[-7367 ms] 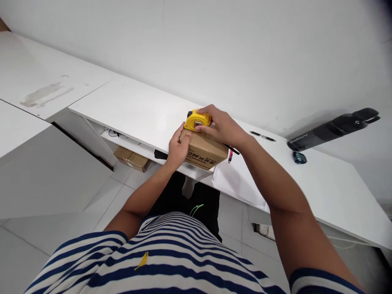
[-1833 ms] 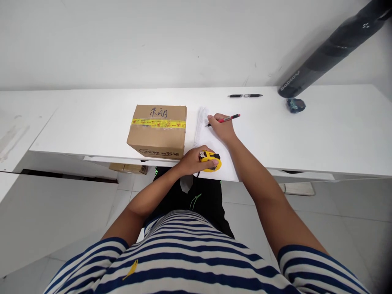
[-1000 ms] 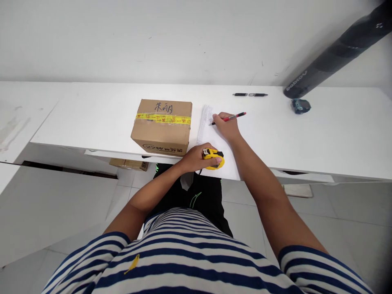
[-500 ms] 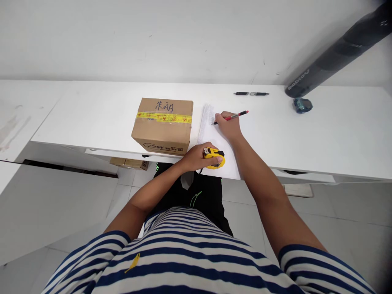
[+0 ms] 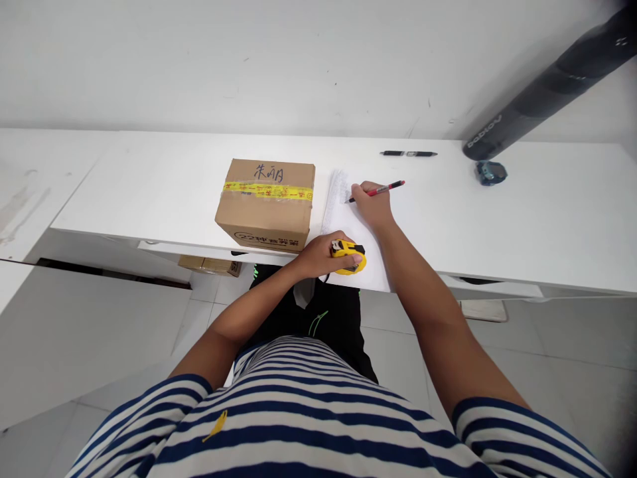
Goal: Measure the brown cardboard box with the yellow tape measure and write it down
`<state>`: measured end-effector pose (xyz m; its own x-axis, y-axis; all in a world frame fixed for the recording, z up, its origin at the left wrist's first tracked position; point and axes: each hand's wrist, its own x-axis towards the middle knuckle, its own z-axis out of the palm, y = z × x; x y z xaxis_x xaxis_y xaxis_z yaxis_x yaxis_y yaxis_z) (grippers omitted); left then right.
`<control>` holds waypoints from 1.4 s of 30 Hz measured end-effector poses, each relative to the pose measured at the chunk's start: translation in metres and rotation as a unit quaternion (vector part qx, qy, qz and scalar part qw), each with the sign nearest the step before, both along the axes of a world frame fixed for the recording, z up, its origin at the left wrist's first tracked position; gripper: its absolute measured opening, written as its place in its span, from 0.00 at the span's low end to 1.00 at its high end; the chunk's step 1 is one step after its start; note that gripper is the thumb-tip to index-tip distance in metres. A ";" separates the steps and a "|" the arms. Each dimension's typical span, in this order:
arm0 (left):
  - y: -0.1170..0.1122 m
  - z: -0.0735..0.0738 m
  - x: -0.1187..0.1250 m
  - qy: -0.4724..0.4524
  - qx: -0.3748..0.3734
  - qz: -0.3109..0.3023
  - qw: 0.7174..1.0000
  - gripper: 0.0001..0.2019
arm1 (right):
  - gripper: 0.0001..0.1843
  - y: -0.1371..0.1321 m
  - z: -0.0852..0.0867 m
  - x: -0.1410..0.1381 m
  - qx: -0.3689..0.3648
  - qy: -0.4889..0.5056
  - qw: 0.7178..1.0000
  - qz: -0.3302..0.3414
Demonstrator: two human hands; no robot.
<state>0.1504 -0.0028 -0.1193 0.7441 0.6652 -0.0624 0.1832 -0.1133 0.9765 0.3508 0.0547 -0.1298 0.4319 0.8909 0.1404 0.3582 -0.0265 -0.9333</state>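
Note:
My right hand (image 5: 373,206) is closed around a red and black pen (image 5: 381,190), its tip at the writing on a white notebook (image 5: 343,222). Near the notebook's lower edge, my left hand (image 5: 318,255) grips a yellow and black tape measure (image 5: 348,257). The tape blade appears drawn in. Left of the notebook stands a brown cardboard box (image 5: 269,202) with yellow tape across its top and handwriting above the tape. My right hand covers part of the page.
A black pen (image 5: 409,154) lies near the wall on the white desk (image 5: 542,226). Farther right are a teal wristwatch-like device (image 5: 491,172) and a tall dark cylinder (image 5: 537,93). Under the desk, another cardboard box (image 5: 209,265) sits on the floor.
The pen in my right hand has shifted very slightly to the right. My left hand and the tape measure stay in place.

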 end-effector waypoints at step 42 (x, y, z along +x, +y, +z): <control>-0.062 0.096 -0.104 -0.114 0.154 0.220 0.957 0.32 | 0.25 -0.166 0.075 -0.125 0.242 0.065 0.946 0.206</control>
<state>0.0461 -0.0646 -0.0231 0.3584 0.8782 0.3168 0.0654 -0.3621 0.9299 0.2260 -0.1114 -0.0549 0.1045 0.8319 0.5451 0.1261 0.5326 -0.8369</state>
